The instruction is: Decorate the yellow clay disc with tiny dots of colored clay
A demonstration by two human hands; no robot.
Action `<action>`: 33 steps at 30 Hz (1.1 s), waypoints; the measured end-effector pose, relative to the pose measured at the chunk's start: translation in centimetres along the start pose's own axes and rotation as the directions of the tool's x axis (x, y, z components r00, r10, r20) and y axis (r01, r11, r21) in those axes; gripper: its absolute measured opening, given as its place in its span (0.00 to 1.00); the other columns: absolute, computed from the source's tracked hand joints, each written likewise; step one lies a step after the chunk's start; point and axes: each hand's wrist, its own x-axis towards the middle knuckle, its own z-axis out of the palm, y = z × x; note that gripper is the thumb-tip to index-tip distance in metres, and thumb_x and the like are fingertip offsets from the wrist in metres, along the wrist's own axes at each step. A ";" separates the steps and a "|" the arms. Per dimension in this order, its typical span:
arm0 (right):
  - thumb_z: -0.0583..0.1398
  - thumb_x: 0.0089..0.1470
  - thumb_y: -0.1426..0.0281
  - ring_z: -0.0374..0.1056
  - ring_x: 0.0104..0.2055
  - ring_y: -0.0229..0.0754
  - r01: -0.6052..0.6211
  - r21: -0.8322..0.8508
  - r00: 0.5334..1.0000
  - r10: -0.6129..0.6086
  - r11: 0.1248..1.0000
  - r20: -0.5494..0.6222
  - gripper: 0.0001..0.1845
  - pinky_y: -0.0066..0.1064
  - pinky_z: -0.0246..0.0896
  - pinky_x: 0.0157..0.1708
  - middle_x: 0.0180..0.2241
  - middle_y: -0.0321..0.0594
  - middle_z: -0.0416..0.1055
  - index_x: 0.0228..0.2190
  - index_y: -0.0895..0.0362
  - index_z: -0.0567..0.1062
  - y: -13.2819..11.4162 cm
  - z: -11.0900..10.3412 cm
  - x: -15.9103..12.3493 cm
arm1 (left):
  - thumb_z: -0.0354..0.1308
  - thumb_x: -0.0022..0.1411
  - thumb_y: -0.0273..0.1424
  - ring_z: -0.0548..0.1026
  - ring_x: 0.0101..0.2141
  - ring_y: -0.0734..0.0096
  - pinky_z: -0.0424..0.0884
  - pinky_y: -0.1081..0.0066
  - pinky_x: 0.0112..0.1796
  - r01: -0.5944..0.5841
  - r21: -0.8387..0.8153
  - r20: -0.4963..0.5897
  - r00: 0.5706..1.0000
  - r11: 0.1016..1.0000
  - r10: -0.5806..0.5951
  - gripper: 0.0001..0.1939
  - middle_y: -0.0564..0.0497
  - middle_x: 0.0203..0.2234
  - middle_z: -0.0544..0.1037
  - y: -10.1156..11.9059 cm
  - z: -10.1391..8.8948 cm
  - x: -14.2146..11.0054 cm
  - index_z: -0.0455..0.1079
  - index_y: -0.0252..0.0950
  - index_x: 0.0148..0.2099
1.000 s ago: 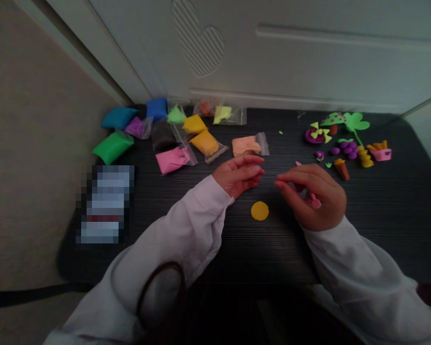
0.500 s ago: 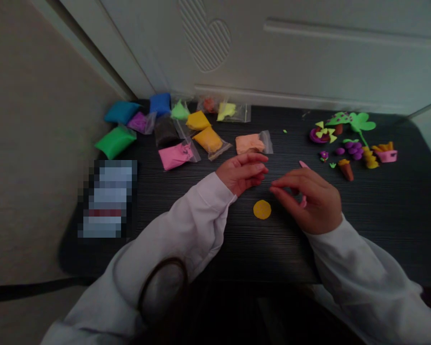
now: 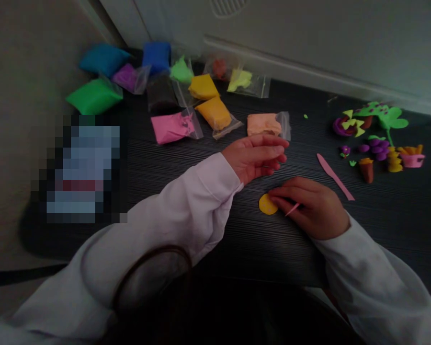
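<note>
A flat yellow clay disc (image 3: 268, 204) lies on the dark table. The fingertips of my right hand (image 3: 311, 205) are pinched together at its right edge. A slim pink modelling tool (image 3: 293, 209) is tucked in that hand, its pointed end sticking out below the fingers and the rest hidden. My left hand (image 3: 256, 158) hovers above and left of the disc, fingers stretched out and nothing in them. Just beyond it sits a bag of peach clay (image 3: 264, 124). To the right of my right hand rests a pink plastic knife (image 3: 334, 176).
Bags of coloured clay, among them pink (image 3: 172, 127) and green (image 3: 95, 96), cluster at the back left. A blurred-out phone (image 3: 82, 172) is at the left. Small clay models, including purple grapes (image 3: 379, 148) and a pink box of fries (image 3: 412, 156), stand at the right.
My right fingertips have come down to the disc's right edge, and the pink tool's point now shows below them. The pink knife is uncovered. The whole view has shifted.
</note>
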 end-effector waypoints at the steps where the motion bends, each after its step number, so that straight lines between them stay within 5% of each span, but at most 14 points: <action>1: 0.57 0.47 0.69 0.65 0.31 0.36 0.001 -0.010 1.000 -0.001 1.000 0.004 0.10 0.29 0.62 0.31 0.30 0.38 0.70 0.34 0.55 0.73 0.0 0.0 0.0 | 0.55 0.49 0.26 0.68 0.22 0.84 0.64 0.77 0.28 0.001 0.003 -0.001 1.000 1.000 -0.001 0.07 0.55 0.21 0.71 0.0 0.0 0.0 0.67 0.32 0.34; 19: 0.58 0.46 0.69 0.64 0.33 0.37 -0.069 -0.040 0.996 0.071 0.997 0.045 0.15 0.30 0.61 0.33 0.31 0.40 0.69 0.38 0.57 0.71 -0.7 -0.3 0.0 | 0.53 0.51 0.28 0.68 0.23 0.84 0.64 0.76 0.32 0.072 0.050 -0.017 0.997 0.996 -0.072 0.14 0.55 0.22 0.71 0.4 0.0 0.2 0.65 0.33 0.42; 33: 0.57 0.46 0.69 0.61 0.27 0.38 0.048 -0.164 0.996 -0.035 0.985 0.086 0.21 0.32 0.57 0.27 0.27 0.40 0.67 0.45 0.59 0.67 -0.8 -0.5 -1.0 | 0.52 0.52 0.31 0.70 0.25 0.82 0.65 0.77 0.30 0.054 0.054 -0.007 0.999 0.997 -0.053 0.10 0.55 0.22 0.71 0.3 -0.1 0.3 0.65 0.34 0.37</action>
